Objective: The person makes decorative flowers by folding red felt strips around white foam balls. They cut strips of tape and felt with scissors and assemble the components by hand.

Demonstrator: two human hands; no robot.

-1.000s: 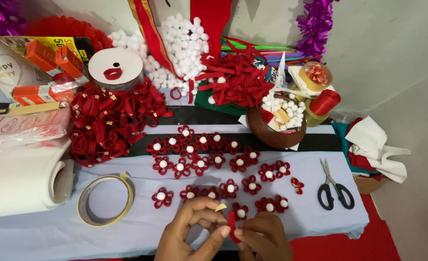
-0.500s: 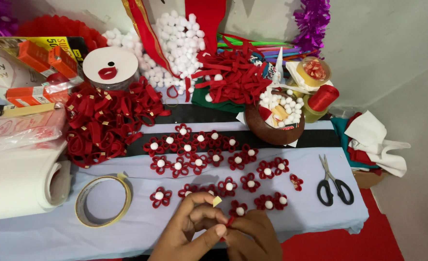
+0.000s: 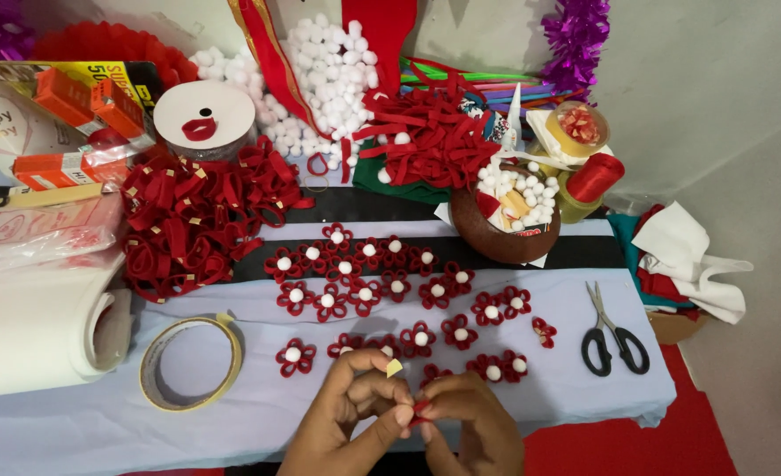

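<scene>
My left hand [image 3: 346,423] and my right hand [image 3: 470,427] meet at the near edge of the table, both pinching a small red felt loop [image 3: 419,407] between thumbs and fingertips. A small yellowish bit of tape [image 3: 394,368] sticks up from my left fingers. Just beyond the hands lie several finished red felt flowers [image 3: 381,286] with white pom-pom centres, spread in rows on the pale cloth [image 3: 99,432].
A roll of tape [image 3: 191,363] lies left of my hands and black scissors [image 3: 615,339] to the right. Farther back are a pile of red felt loops [image 3: 192,225], a heap of white pom-poms [image 3: 328,75], red felt strips [image 3: 434,141], a brown bowl [image 3: 500,240] and a white paper roll [image 3: 42,326].
My hands have closed tighter together around the red felt loop, which now shows only as a small tip. The view has shifted slightly.
</scene>
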